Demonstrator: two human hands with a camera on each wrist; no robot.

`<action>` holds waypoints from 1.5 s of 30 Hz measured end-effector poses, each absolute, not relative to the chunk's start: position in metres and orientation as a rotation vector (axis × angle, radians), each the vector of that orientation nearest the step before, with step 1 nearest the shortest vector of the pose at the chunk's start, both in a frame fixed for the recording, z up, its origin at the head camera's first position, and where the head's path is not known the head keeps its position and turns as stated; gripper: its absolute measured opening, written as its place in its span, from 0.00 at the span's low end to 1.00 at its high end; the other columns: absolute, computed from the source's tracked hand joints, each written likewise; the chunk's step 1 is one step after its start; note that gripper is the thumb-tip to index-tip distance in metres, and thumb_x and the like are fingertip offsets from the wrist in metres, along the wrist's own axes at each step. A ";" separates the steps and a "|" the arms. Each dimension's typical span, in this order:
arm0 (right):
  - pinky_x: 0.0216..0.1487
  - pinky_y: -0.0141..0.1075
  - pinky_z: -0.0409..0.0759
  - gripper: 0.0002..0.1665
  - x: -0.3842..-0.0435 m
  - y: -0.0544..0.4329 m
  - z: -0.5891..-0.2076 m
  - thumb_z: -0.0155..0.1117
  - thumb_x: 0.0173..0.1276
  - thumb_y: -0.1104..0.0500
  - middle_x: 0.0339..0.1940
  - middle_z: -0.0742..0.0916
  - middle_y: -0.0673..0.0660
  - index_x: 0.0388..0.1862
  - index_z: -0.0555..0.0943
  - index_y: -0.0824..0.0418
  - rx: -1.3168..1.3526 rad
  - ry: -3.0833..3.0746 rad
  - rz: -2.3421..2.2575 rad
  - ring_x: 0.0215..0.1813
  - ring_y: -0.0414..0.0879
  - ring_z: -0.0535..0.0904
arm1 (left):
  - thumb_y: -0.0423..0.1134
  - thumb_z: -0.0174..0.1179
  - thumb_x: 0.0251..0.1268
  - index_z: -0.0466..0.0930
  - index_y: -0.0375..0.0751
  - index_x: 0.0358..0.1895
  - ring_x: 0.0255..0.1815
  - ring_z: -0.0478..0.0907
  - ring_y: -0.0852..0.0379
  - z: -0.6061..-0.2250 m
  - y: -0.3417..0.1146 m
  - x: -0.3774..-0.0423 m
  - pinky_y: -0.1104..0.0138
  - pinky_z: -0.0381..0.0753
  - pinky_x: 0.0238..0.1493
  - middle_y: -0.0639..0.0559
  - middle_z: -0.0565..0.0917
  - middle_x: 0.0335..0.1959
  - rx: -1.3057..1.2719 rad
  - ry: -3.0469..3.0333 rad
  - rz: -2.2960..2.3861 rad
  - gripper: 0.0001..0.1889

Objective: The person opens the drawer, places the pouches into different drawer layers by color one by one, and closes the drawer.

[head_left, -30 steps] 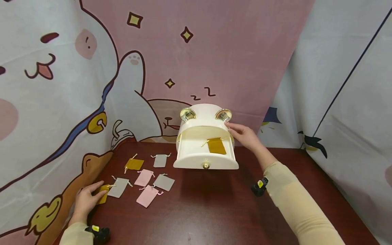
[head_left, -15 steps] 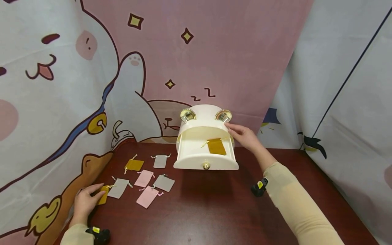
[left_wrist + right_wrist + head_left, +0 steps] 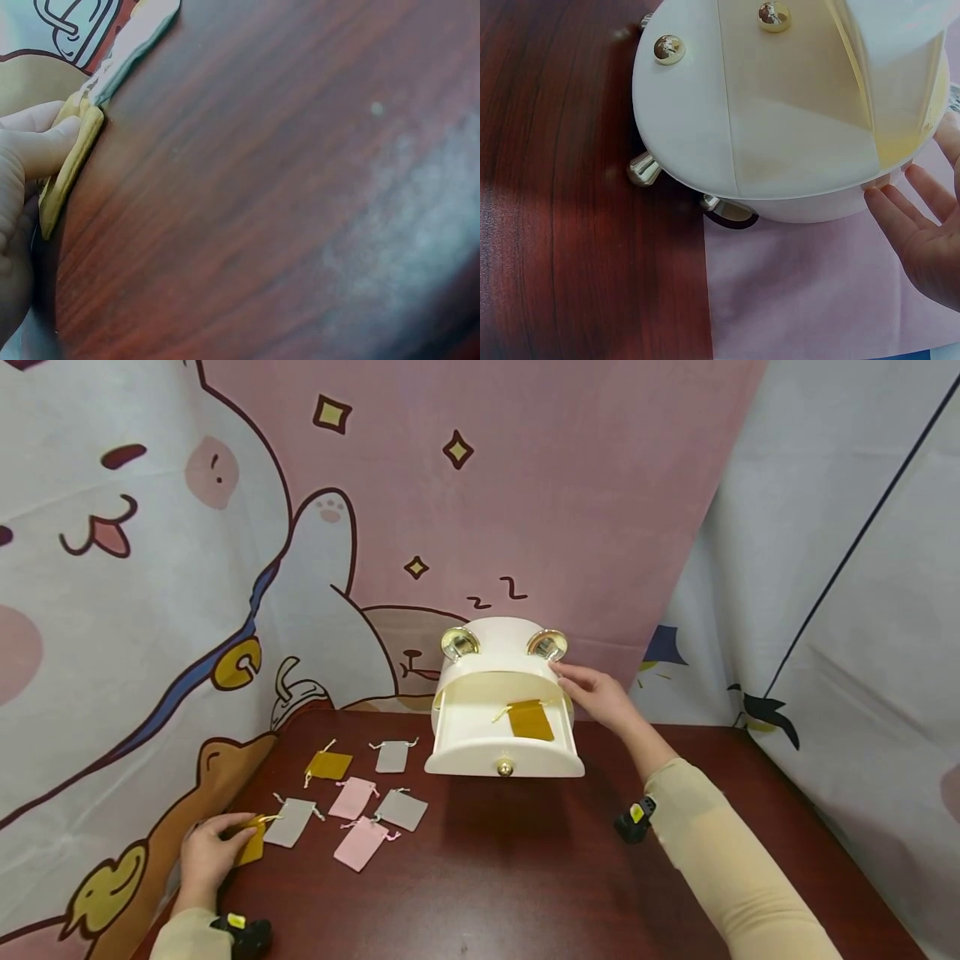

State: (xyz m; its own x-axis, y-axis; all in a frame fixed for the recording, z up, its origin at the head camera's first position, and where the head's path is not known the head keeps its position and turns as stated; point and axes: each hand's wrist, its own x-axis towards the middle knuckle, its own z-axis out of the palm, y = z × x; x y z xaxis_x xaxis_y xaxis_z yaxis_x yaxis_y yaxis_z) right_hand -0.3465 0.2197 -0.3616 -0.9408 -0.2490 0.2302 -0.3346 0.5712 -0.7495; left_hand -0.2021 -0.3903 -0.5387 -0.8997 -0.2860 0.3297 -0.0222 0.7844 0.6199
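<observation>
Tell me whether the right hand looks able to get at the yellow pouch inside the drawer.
Likely yes: the right hand touches the side of the white box, the drawer is pulled out, and nothing covers the yellow pouch lying in it.

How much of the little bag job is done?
Done: the drawer is open, with one mustard drawstring pouch inside. In hand: the left hand pinches a second mustard pouch while the right hand touches the white cabinet. Probably left: a third mustard pouch, three gray pouches and two pink pouches on the table.
</observation>
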 end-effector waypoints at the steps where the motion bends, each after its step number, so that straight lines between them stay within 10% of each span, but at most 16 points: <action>1: 0.67 0.56 0.67 0.29 -0.346 0.220 -0.362 0.58 0.75 0.46 0.71 0.74 0.58 0.72 0.72 0.50 0.502 -2.695 1.319 0.71 0.59 0.68 | 0.30 0.71 0.56 0.87 0.31 0.41 0.48 0.78 0.32 -0.539 -0.391 -0.202 0.50 0.74 0.47 0.31 0.84 0.45 0.249 -2.567 -0.881 0.09; 15: 0.68 0.56 0.66 0.28 -0.345 0.219 -0.360 0.59 0.75 0.46 0.71 0.75 0.57 0.72 0.73 0.50 0.490 -2.692 1.314 0.71 0.58 0.68 | 0.42 0.71 0.62 0.89 0.35 0.39 0.42 0.80 0.42 -0.529 -0.389 -0.203 0.71 0.71 0.31 0.38 0.87 0.42 0.512 -2.582 -1.025 0.12; 30: 0.67 0.56 0.67 0.29 -0.344 0.219 -0.359 0.58 0.76 0.47 0.72 0.74 0.58 0.72 0.72 0.51 0.493 -2.700 1.332 0.71 0.58 0.68 | 0.40 0.69 0.64 0.89 0.34 0.40 0.31 0.67 0.82 -0.496 -0.377 -0.210 0.78 0.71 0.34 0.41 0.88 0.39 0.395 -2.461 -1.016 0.10; 45: 0.67 0.56 0.68 0.28 -0.344 0.219 -0.359 0.58 0.76 0.47 0.72 0.74 0.58 0.72 0.72 0.50 0.486 -2.702 1.335 0.71 0.58 0.68 | 0.38 0.69 0.63 0.89 0.35 0.40 0.34 0.71 0.77 -0.452 -0.347 -0.220 0.80 0.70 0.33 0.40 0.88 0.40 0.279 -2.421 -0.996 0.09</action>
